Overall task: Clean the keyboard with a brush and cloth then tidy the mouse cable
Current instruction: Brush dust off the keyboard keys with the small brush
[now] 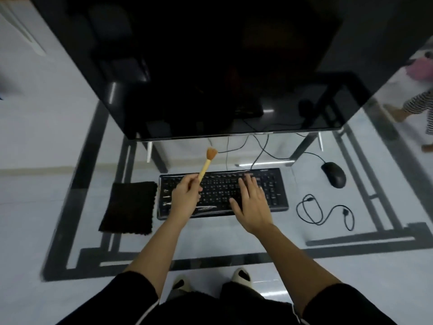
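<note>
A black keyboard (276, 191) lies on a glass desk (210, 231). My left hand (185, 195) hovers over its left half, shut on a brush (207, 164) with a pale wooden handle; the orange bristles point up and away, off the keys. My right hand (251, 202) rests flat on the keyboard's right-centre keys, fingers spread. A dark cloth (128, 207) lies flat just left of the keyboard. A black mouse (334, 174) sits to the right, and its cable runs back under the monitor. A loose looped black cable (323, 212) lies right of the keyboard.
A large dark monitor (199, 66) fills the upper view, overhanging the desk's back. Several cables (257, 148) trail behind the keyboard. My feet (210, 280) show through the glass. Another person's legs (417, 106) are at the far right on the floor.
</note>
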